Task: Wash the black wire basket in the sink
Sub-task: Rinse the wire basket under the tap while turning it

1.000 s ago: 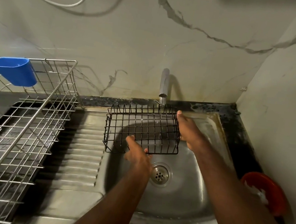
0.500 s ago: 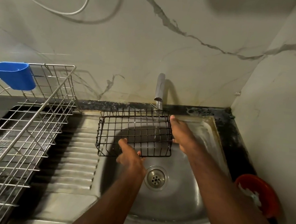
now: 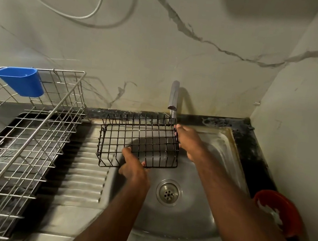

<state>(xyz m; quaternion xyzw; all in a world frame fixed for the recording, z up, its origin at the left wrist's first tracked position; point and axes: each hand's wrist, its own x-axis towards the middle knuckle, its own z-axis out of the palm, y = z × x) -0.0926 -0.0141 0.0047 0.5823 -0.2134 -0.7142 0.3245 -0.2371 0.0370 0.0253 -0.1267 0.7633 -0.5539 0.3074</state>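
The black wire basket hangs in the air over the back left part of the steel sink, just under the tap spout. My left hand grips its near edge from below, fingers curled round the wires. My right hand holds its right end, thumb at the top corner. A thin stream of water seems to fall from the tap by the basket's right end.
A steel dish rack with a blue plastic cup hooked on its rim stands on the left over a dark tray. The ribbed drainboard lies between rack and bowl. A red bowl sits at the right by the wall.
The basket and both hands have drifted slightly left in view and the basket is tipped a little; both grips are unchanged.
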